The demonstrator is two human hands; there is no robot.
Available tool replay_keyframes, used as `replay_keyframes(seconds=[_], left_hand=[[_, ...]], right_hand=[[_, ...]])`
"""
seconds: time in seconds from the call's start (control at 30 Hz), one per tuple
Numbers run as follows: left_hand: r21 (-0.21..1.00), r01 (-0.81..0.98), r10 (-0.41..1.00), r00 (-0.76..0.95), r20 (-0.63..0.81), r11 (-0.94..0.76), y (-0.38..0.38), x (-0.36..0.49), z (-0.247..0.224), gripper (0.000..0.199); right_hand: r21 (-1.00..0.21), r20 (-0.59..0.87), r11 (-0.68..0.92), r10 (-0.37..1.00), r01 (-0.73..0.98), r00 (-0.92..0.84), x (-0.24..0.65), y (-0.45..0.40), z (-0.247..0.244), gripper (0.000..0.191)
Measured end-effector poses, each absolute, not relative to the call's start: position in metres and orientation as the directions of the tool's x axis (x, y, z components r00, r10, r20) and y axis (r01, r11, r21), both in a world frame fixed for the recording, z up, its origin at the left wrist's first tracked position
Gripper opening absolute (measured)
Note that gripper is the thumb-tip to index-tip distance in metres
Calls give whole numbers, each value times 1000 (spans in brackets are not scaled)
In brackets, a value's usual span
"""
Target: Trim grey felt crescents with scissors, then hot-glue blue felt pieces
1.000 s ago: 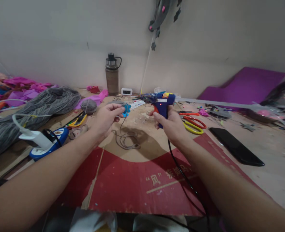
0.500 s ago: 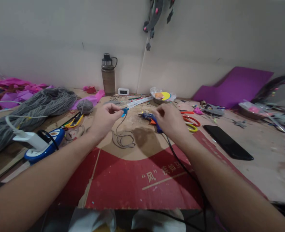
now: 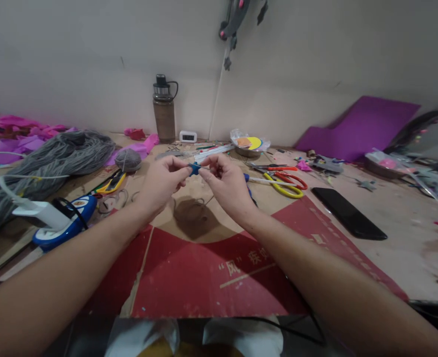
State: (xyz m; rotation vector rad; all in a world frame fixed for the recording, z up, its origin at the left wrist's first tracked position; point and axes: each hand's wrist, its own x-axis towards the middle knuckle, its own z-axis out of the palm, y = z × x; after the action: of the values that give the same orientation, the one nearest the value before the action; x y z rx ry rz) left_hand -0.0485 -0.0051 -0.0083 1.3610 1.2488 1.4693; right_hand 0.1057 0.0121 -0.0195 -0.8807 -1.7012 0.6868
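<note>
A small blue star-like piece point(image 3: 194, 169) is held up between both hands, above the bare brown part of the cardboard point(image 3: 219, 225). On its left side, my left hand point(image 3: 162, 179) pinches it between thumb and fingertips. My right hand point(image 3: 226, 184) has closed fingers on the piece's right side. Thin grey cord lies on the cardboard below, mostly hidden by the hands. Just right of my right hand is a blue-handled tool point(image 3: 247, 178), partly covered.
Yellow scissors point(image 3: 283, 186), red scissors point(image 3: 302, 181) and a black phone point(image 3: 347, 212) lie to the right. A bottle point(image 3: 164, 116) stands behind. Grey yarn point(image 3: 66, 158) and a blue power strip point(image 3: 64, 230) are at left.
My right hand has moved left from beside the blue-handled tool and now meets the blue piece. My left hand still holds the piece. The view has shifted slightly.
</note>
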Motion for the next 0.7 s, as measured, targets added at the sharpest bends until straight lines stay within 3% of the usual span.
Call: replay_keyframes(seconds=[0.1, 0.3, 0.7], left_hand=[[984, 8, 978, -113, 176, -177, -7, -45, -8, 17], [982, -92, 984, -91, 155, -163, -8, -42, -8, 19], [983, -62, 984, -42, 171, -173, -12, -40, -5, 20]], right_hand=[[-728, 601, 617, 784, 297, -156, 110, 13, -18, 5], [-721, 606, 608, 786, 333, -125, 112, 13, -17, 10], [-659, 636, 617, 763, 429, -121, 115, 13, -18, 9]])
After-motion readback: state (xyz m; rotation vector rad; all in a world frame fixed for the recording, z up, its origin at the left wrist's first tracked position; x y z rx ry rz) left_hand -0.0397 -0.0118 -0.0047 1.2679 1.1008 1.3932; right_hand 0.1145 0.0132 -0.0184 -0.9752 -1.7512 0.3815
